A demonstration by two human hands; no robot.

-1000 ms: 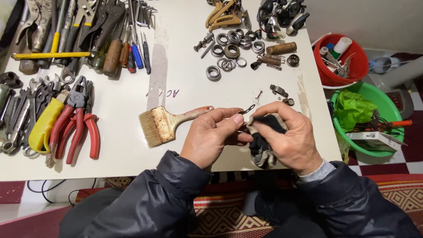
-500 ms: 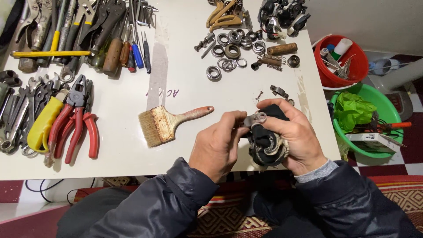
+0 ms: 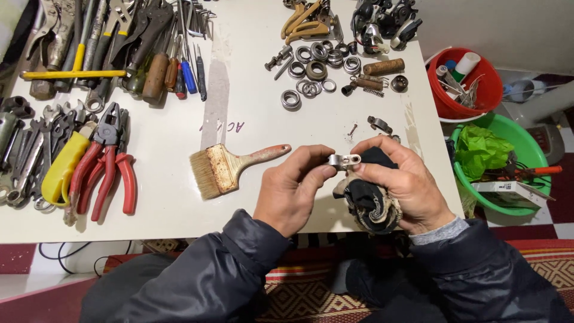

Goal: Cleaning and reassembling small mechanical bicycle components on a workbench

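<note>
Your left hand (image 3: 293, 194) and right hand (image 3: 400, 182) meet just over the near edge of the white desk (image 3: 251, 125). Between them sits a small metal clamp piece (image 3: 345, 160): your left thumb and forefinger are pinched together on one end of it, and your right fingertips close on the other. Your right hand's grip also wraps a dark, grimy rag (image 3: 368, 200), bunched against the palm.

Half a second ago the rag covered most of the piece and you held both lower, toward your lap. Now the clamp piece has come up clear of the cloth, bare and shiny, and your left hand has shifted onto it. That suggests the wiping on this side is finished and you are turning or checking it.

The paintbrush (image 3: 230, 167) lies untouched just left of your left hand, the red-handled pliers (image 3: 104, 161) further left.
</note>
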